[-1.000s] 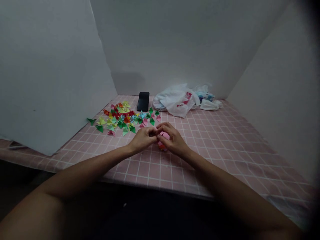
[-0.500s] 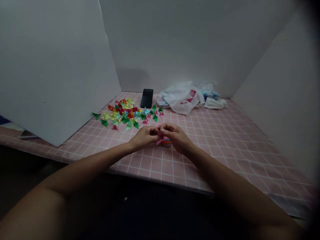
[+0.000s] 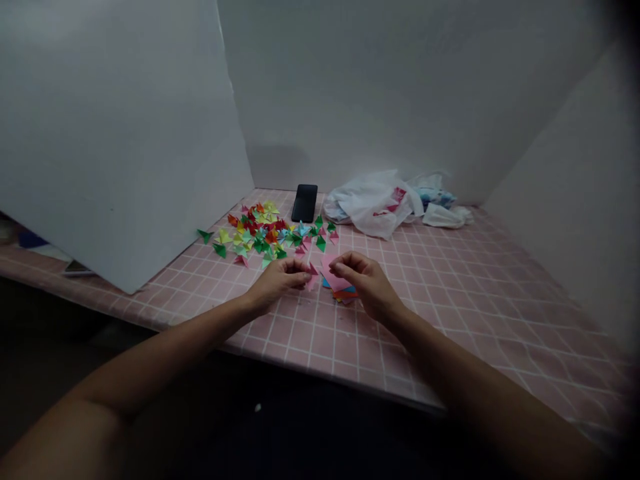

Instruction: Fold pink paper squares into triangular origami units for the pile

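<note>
A small pink origami figure [image 3: 312, 275] with pointed ends is pinched between the thumb and fingers of my left hand [image 3: 280, 283]. To its right lies a stack of coloured paper squares [image 3: 336, 279], pink on top, with blue and orange edges showing below. My right hand [image 3: 367, 283] is over the right side of that stack, its thumb and fingers curled together. Whether anything is between those fingertips I cannot make out against the pink paper. Beyond my left hand spreads a pile of origami figures [image 3: 260, 230] in red, yellow, green, blue and pink.
A black phone [image 3: 305, 203] lies behind the pile. White plastic bags [image 3: 380, 200] and a crumpled white piece [image 3: 445, 216] are at the back right. A white panel [image 3: 125, 147] stands at the left on the pink checked tablecloth [image 3: 450, 300].
My hands, together before, have moved apart. The pink figure is now in my left hand only, and more of the paper stack shows. The view has shifted slightly left.
</note>
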A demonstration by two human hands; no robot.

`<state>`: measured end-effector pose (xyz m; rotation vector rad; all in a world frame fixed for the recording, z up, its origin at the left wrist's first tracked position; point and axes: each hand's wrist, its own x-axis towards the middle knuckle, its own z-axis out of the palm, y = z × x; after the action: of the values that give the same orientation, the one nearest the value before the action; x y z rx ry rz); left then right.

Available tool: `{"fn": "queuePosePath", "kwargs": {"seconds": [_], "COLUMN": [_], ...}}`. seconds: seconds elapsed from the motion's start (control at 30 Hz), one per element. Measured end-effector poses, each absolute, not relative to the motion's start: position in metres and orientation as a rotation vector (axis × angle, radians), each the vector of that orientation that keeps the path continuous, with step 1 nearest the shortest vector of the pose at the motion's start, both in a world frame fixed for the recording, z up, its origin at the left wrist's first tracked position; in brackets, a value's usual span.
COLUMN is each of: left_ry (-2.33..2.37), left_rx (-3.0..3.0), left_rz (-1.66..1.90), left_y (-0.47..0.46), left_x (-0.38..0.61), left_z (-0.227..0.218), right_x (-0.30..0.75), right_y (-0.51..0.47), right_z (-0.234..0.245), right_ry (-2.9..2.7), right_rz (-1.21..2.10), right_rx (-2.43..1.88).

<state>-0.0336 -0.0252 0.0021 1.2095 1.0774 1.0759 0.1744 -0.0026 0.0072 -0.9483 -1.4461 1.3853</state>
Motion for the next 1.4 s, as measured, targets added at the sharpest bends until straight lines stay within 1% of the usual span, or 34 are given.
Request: {"fn": "queuePosePath", "kwargs": {"seconds": [0.1, 0.27, 0.33, 0.5, 0.67, 1.0, 1.27, 1.4], "left_ry": [1.055, 0.987, 0.984, 1.078, 1.187, 1.223, 1.054, 1.063], "left_rx": [1.219, 1.223, 1.241, 1.375, 1.461, 1.414, 1.028, 0.995], "left_rz": [1.065, 1.033, 1.052, 1.173, 1.149, 1.164, 1.091, 1.076], "left_y": [-0.029, -0.03, -0.027, -0.023, -0.023, -0.021, -0.019, -0.018], "left_x": [-0.033, -0.016, -0.011, -0.005, 0.0, 0.001, 0.002, 0.001], "left_z": [0.002, 0.001, 0.001, 0.005, 0.008, 0.006, 0.007, 0.008], "right_x": [0.171, 0.17, 0.171, 0.173, 0.173, 0.172, 0.172, 0.172], "right_y": [-0.008, -0.008, -0.006, -0.002, -0.003, -0.005, -0.005, -0.005], "right_z": [0.009, 0.005, 0.003, 0.001, 0.0, 0.0, 0.0, -0.001], "right_ry": [-1.622, -1.718, -1.758, -1.853, -1.927, -1.952, -1.951, -1.946], "right_rz": [1.279, 1.192, 1.085, 0.696, 0.507, 0.487, 0.514, 0.529], "right_rx": [-0.906, -0.864, -0.886, -0.896, -0.874, -0.893, -0.853, -0.836]}}
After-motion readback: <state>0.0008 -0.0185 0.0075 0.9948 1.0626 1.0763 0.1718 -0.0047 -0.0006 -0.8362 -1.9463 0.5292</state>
